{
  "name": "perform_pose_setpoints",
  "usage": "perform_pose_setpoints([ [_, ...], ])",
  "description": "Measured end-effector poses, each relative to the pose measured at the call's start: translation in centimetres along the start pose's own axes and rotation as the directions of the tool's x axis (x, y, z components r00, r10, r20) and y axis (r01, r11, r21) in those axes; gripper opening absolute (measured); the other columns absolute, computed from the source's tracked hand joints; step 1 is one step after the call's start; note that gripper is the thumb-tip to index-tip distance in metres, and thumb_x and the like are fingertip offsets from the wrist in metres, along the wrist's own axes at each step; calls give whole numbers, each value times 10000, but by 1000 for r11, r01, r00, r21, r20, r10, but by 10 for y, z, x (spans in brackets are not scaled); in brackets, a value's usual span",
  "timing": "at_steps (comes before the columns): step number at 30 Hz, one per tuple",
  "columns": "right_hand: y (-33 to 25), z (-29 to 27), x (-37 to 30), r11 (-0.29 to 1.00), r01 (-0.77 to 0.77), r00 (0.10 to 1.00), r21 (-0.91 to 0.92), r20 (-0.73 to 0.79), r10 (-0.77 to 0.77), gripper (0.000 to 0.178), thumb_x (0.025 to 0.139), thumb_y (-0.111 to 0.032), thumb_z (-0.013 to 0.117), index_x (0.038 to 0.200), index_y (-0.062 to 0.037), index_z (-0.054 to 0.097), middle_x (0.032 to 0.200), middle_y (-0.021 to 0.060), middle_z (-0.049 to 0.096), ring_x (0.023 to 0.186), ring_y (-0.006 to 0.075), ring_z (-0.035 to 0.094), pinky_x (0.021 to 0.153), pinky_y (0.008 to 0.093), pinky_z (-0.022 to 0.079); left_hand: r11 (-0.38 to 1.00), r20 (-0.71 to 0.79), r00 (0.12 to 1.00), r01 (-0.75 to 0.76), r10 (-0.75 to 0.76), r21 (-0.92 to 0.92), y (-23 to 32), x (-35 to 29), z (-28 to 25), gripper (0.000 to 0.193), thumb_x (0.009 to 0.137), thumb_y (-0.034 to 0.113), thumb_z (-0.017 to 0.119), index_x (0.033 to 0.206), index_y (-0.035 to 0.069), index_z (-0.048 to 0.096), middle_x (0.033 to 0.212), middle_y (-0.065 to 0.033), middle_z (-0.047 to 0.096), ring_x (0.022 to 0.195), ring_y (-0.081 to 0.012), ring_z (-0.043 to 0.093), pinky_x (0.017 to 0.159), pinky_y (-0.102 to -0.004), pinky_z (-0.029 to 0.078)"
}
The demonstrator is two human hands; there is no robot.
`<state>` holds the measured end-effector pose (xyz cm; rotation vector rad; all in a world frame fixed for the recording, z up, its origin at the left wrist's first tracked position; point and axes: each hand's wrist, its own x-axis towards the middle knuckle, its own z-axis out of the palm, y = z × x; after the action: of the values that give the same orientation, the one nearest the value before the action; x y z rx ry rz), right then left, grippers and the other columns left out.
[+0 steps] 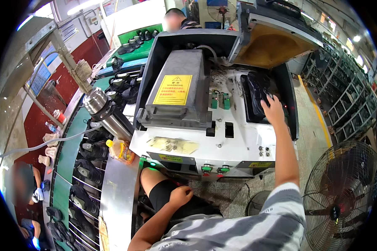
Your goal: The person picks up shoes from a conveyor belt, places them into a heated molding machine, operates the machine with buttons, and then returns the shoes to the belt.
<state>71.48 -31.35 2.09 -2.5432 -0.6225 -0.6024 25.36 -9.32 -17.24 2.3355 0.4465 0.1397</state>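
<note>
A black shoe [258,85] lies in the dark recessed tray on the right side of a white-topped press machine [184,144]. My right hand [274,110] reaches to it with the arm stretched out, its fingers bent over the shoe's near end. Part of those fingertips is lost against the dark shoe. My left hand [181,195] rests on my thigh by the black shorts, fingers curled in and nothing visible in them. Over the tray, a hinged press lid [276,25] stands raised, its underside brown. The left station is covered by a grey housing [176,85] with a yellow warning label.
A green conveyor [67,167] with several black shoes runs along the left. A steel flask [109,115] and a yellow-capped bottle [120,151] stand beside the machine. At right are a caged fan [337,201] and metal racks [343,92]. Other people work at far left and behind.
</note>
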Motion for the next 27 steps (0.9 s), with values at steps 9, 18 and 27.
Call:
perform_pose_setpoints([
  [9,114,-27,-281,-320,-306,262,897,403,877,224,939,-295,527,818,-106,517,757,20,526,660,180,485,583,292,399,939,264,913,-254,311,-231,97,110,59,308,915,275,550,1090,58,681,1048,-197,671,958,-384,632,806,-439,494],
  [18,313,109,-510,-307,-695,271,650,633,725,235,879,-351,607,786,-137,582,684,53,508,605,190,505,570,314,417,566,491,645,107,586,-817,174,57,-62,153,946,50,547,1067,4,629,1129,-138,647,1009,-247,611,879,-331,471],
  [27,120,242,-560,886,-391,32,-250,958,284,128,801,-131,610,752,-42,686,803,206,676,748,354,665,658,465,516,-282,-341,194,-280,920,-918,251,-69,-251,280,909,237,584,925,-30,669,1060,-263,600,800,-387,622,641,-486,476],
])
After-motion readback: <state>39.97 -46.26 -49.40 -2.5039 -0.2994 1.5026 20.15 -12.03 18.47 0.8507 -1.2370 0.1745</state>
